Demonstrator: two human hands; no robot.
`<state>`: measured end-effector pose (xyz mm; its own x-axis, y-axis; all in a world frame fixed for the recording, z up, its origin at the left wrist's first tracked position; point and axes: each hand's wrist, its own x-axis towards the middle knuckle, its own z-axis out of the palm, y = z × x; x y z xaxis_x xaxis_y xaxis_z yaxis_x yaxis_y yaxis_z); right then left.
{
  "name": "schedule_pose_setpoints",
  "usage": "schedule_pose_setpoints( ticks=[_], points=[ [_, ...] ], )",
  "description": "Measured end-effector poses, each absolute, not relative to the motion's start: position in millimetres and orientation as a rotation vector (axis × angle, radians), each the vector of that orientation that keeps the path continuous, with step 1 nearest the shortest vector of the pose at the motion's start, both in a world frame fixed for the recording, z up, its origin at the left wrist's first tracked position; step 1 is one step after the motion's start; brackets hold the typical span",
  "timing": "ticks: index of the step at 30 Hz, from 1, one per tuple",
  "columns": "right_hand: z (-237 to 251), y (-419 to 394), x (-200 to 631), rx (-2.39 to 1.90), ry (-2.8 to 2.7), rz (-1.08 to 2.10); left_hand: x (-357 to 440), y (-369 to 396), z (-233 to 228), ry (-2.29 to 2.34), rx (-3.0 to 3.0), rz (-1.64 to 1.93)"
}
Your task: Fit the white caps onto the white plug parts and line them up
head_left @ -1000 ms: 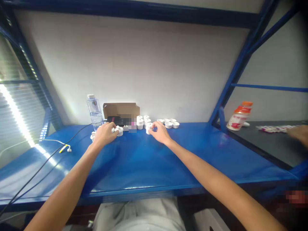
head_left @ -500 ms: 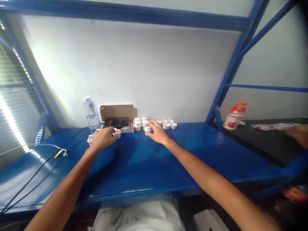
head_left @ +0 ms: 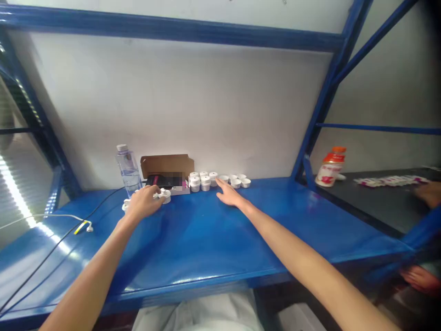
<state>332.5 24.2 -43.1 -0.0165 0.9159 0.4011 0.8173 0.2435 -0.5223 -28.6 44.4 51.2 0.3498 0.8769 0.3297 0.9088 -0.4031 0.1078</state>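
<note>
Left fingers (head_left: 155, 196): curled over small white round pieces (head_left: 164, 196) at centre-left of the frame; pinched on one or only resting on them, impossible to tell.
Left hand (head_left: 143, 203): palm down on the bench, more white bits just beside it at its left edge (head_left: 125, 206).
Right fingers (head_left: 221, 185): stretched out flat and slightly spread, holding nothing.
Right hand (head_left: 230, 196): lay just below the white stacks, tips near them, touching or not too small to tell.
Stacked pieces (head_left: 200, 181): stood two high in a tight cluster at centre frame, against the wall.
Open white cups (head_left: 237, 180): sat single, unstacked, just right of the stacks.
Progress, as a judgement: part done; several stacks built and parked at the back, loose pieces left under the left hand and single cups left at the right.
Box (head_left: 167, 168): brown cardboard, flap up, dark item with a pink patch inside, left of the stacks.
Water bottle (head_left: 127, 168): clear, upright, left of the box.
Cables (head_left: 81, 225): black and white, ran across the lower left, yellow-tipped end on the bench.
Surface (head_left: 206, 239): glossy blue benchtop, glare at far left.
Room: white wall behind, blue steel frame (head_left: 320, 99) slanting up the right.
Right bay: dark shelf (head_left: 379, 207), orange-capped bottle (head_left: 329, 168), row of small packets (head_left: 391, 180), another person's hand (head_left: 429, 193) at the right edge.
</note>
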Motion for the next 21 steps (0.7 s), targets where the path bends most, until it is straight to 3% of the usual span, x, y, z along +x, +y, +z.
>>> schedule_pose_setpoints(
  ticks=[9,21],
  points=[
    [-44,33,328,-1.819,-1.894,0.223,-30,48,46,-1.628,-2.57,-0.436],
    [-51,34,330,-1.635,-1.574,0.132,-32,51,49,-1.558,-2.615,-0.608]
  ],
)
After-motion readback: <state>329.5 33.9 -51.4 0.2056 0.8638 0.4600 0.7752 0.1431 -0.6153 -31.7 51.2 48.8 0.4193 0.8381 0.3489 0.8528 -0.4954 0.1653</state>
